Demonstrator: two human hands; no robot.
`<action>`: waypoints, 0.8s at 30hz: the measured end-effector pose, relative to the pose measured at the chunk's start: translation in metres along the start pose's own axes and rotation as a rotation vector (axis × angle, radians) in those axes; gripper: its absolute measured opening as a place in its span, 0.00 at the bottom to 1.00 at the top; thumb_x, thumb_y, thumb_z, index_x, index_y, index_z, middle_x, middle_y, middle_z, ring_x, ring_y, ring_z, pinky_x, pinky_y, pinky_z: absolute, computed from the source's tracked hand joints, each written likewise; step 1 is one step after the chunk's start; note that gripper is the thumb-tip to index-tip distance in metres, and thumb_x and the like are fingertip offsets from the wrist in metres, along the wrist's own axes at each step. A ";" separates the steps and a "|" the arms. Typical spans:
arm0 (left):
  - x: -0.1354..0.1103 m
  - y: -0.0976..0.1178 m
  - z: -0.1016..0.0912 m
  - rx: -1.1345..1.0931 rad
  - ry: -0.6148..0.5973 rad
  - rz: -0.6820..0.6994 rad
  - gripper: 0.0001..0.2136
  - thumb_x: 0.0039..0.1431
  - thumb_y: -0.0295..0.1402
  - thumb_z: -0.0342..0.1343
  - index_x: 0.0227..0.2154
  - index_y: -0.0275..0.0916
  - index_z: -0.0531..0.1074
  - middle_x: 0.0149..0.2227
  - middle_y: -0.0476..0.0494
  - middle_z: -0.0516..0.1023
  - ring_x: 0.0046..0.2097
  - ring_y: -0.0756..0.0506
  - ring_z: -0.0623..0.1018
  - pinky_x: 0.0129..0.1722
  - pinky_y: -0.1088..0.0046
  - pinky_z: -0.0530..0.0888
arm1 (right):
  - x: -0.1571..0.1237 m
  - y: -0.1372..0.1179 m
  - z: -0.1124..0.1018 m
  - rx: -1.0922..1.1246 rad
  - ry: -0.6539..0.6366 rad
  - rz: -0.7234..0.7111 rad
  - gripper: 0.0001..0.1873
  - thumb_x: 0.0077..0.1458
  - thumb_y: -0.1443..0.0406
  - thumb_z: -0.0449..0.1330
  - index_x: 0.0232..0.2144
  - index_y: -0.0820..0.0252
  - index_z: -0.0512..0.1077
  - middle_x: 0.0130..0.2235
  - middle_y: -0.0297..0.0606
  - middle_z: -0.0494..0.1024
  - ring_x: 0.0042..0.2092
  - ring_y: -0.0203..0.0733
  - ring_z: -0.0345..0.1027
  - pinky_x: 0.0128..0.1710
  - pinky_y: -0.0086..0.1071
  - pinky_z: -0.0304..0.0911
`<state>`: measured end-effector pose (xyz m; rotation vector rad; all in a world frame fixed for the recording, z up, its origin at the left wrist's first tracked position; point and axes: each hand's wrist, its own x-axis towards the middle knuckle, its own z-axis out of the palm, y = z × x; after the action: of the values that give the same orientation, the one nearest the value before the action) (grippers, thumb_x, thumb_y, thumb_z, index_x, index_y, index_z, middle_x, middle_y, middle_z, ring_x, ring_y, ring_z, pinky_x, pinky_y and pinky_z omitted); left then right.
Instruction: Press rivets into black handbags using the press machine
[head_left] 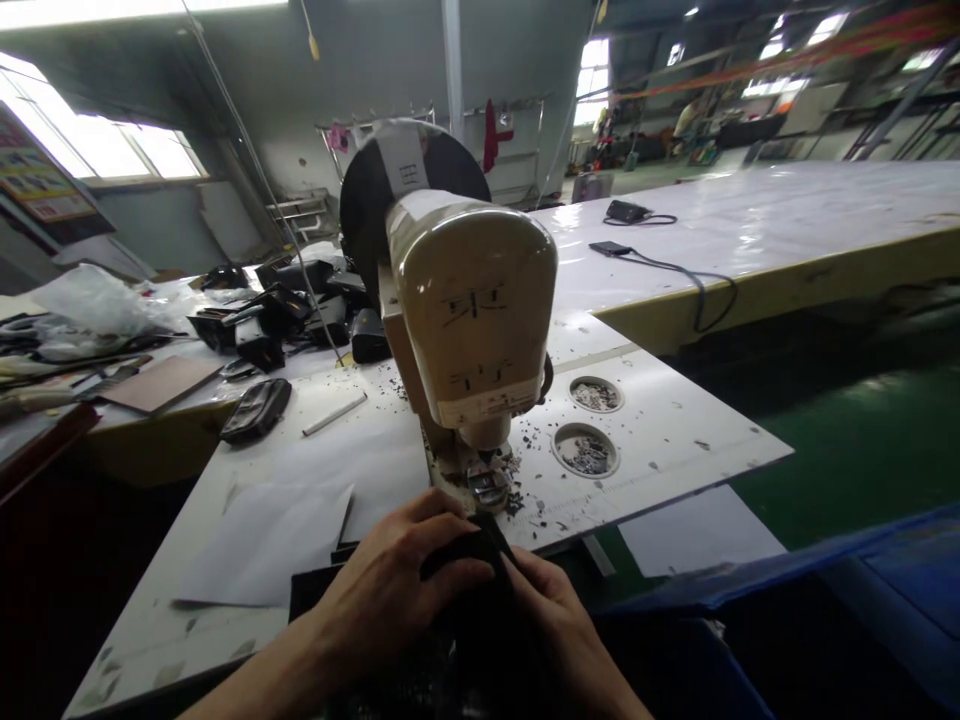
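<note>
Both hands hold a black piece of soft material, possibly leather or fabric, at the front edge of the white worktop. My left hand grips it from the left, thumb and fingers closed over its upper part. On the other side, my right hand pinches its right edge. The far end of the piece reaches close to the metal foot beneath a cream machine head; whether they touch cannot be made out. Its lower part fades into the dark. Flat black pieces lie beside my left wrist.
Left on the worktop are a paper sheet, a white pen and a dark pouch. Two round holes hold scraps. Black bags are piled behind; a long table stands right, a blue-lined container front right.
</note>
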<state>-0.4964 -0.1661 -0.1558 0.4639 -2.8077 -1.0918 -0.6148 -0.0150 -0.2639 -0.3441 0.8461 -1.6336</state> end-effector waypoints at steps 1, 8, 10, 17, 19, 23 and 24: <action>0.003 -0.003 0.001 0.026 0.016 -0.001 0.08 0.69 0.41 0.59 0.47 0.48 0.77 0.49 0.50 0.76 0.47 0.45 0.79 0.49 0.67 0.75 | 0.004 0.000 -0.002 -0.001 0.024 -0.001 0.20 0.60 0.51 0.69 0.44 0.61 0.82 0.34 0.36 0.78 0.34 0.36 0.67 0.35 0.26 0.62; 0.023 -0.024 0.006 0.210 0.096 -0.038 0.12 0.70 0.44 0.55 0.49 0.44 0.70 0.45 0.46 0.78 0.46 0.37 0.80 0.46 0.56 0.75 | 0.027 0.006 -0.007 0.073 0.166 0.016 0.26 0.53 0.46 0.72 0.41 0.62 0.82 0.31 0.37 0.77 0.34 0.38 0.67 0.34 0.26 0.62; 0.029 -0.028 0.006 0.208 0.085 -0.021 0.11 0.71 0.43 0.54 0.48 0.43 0.69 0.45 0.45 0.78 0.45 0.38 0.80 0.44 0.57 0.75 | 0.030 0.004 -0.009 0.036 0.149 0.016 0.28 0.53 0.43 0.71 0.41 0.62 0.82 0.31 0.37 0.76 0.35 0.38 0.66 0.34 0.26 0.62; 0.034 -0.026 0.014 0.260 0.047 0.037 0.20 0.66 0.50 0.59 0.52 0.44 0.66 0.48 0.42 0.77 0.48 0.37 0.79 0.47 0.56 0.78 | 0.039 -0.003 -0.027 -0.107 0.083 -0.019 0.28 0.57 0.43 0.68 0.38 0.64 0.80 0.31 0.35 0.73 0.32 0.35 0.60 0.29 0.24 0.55; 0.027 -0.022 0.018 0.369 0.058 0.114 0.40 0.51 0.58 0.68 0.59 0.42 0.61 0.54 0.35 0.74 0.53 0.32 0.77 0.50 0.50 0.78 | 0.042 -0.002 -0.032 -0.053 0.094 -0.008 0.27 0.57 0.44 0.68 0.37 0.64 0.80 0.30 0.35 0.73 0.31 0.33 0.59 0.28 0.24 0.53; 0.017 -0.020 0.031 0.544 0.080 0.175 0.57 0.43 0.54 0.73 0.69 0.38 0.49 0.60 0.28 0.68 0.58 0.28 0.72 0.58 0.46 0.74 | 0.048 -0.002 -0.038 0.035 0.106 -0.004 0.26 0.54 0.44 0.71 0.35 0.63 0.80 0.29 0.35 0.74 0.31 0.34 0.62 0.30 0.24 0.56; 0.016 -0.020 0.032 0.558 0.087 0.152 0.56 0.45 0.52 0.73 0.70 0.38 0.48 0.60 0.29 0.68 0.59 0.29 0.71 0.59 0.46 0.73 | 0.049 -0.002 -0.038 0.044 0.107 0.004 0.27 0.53 0.44 0.71 0.35 0.63 0.80 0.28 0.35 0.74 0.31 0.35 0.63 0.30 0.24 0.56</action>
<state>-0.5125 -0.1642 -0.1936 0.3152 -2.9769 -0.2396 -0.6530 -0.0480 -0.2995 -0.2253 0.8891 -1.6757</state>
